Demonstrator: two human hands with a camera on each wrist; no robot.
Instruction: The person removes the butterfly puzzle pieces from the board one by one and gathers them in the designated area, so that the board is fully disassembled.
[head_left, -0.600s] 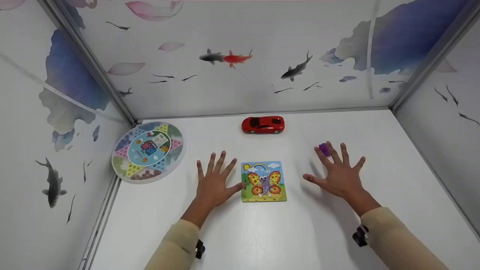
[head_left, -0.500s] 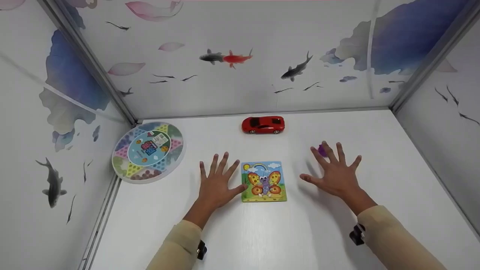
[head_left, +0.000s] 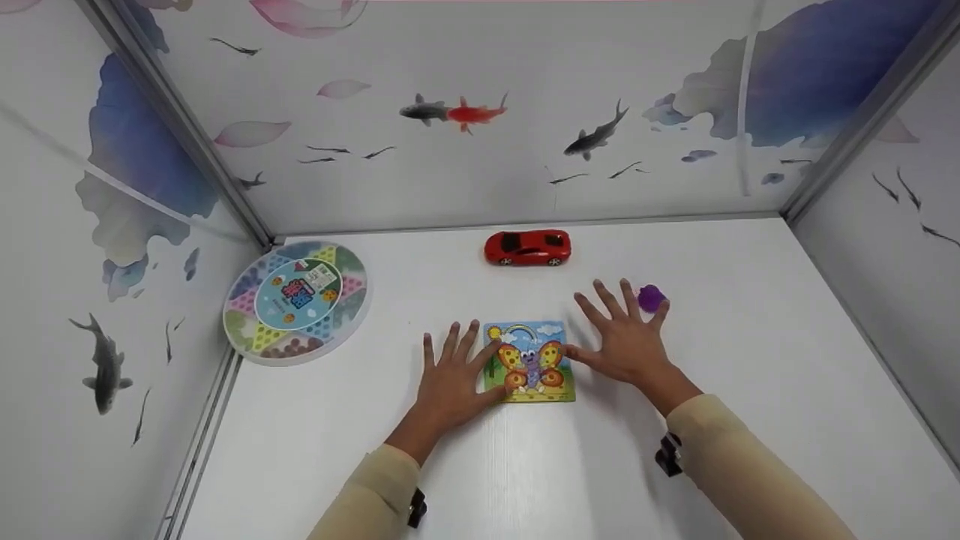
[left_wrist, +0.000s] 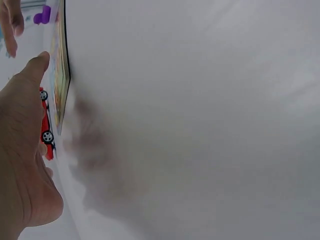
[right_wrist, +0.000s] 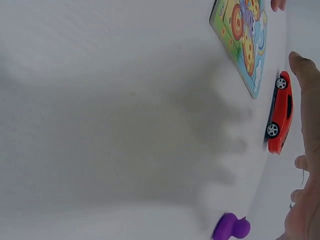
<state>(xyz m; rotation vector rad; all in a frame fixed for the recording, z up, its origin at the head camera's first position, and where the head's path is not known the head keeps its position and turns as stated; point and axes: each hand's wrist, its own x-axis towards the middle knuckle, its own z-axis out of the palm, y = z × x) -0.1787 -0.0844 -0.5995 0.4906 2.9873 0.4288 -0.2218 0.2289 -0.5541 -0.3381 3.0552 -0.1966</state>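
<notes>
A square butterfly picture puzzle (head_left: 531, 367) lies flat on the white table between both hands. My left hand (head_left: 454, 386), fingers spread, overlaps the puzzle's left edge with its thumb and index finger in the head view. Fingers also spread, my right hand (head_left: 626, 341) hovers at the puzzle's right side, its thumb tip over the right edge. Shadows fall on the table under both palms in the wrist views. Just beyond the right hand's little finger sits a small purple toy (head_left: 651, 298), shown as a rounded knobbed shape (right_wrist: 230, 227) in the right wrist view. Neither hand holds anything.
A red toy car (head_left: 527, 248) stands near the back wall, behind the puzzle. At the back left lies a round, star-patterned game board (head_left: 296, 304) in clear packaging. Walls printed with fish enclose the table (head_left: 540, 480) at the back and sides.
Both hands have moved inward towards the puzzle, the right one farther to the left, uncovering more of the purple toy. The puzzle and car stay in place.
</notes>
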